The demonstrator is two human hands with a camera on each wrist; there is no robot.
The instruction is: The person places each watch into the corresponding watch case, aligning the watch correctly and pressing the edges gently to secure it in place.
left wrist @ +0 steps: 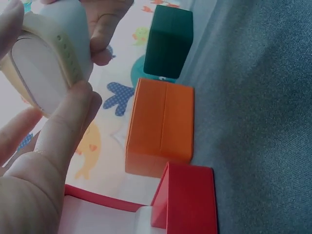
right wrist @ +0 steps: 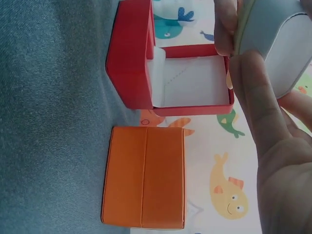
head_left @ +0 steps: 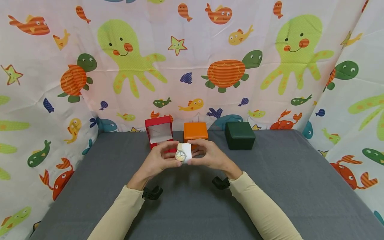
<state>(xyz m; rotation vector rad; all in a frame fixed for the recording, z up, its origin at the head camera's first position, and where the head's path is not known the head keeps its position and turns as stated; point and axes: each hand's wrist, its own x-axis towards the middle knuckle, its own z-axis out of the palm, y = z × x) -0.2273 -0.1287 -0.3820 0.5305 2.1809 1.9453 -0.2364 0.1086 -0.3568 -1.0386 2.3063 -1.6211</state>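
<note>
In the head view a wristwatch (head_left: 181,156) with a cream strap and a pale round dial is wrapped around a white watch cushion (head_left: 188,150). My left hand (head_left: 156,160) holds the watch end between thumb and fingers. From the other side my right hand (head_left: 213,156) pinches the white end of the cushion. Both hands keep it raised in front of the boxes. The left wrist view shows the strap (left wrist: 68,56) with its row of holes and the cushion's flat oval end (left wrist: 39,70). On the right wrist view the cushion (right wrist: 280,41) lies against straight fingers.
Behind my left hand stands a red box (head_left: 158,120), lid raised, white lining showing. A closed orange box (head_left: 195,129) is beside it, then a closed dark green box (head_left: 240,133) farther right. Grey cloth (head_left: 186,213) covers the table; a sea-animal printed curtain (head_left: 192,30) hangs behind.
</note>
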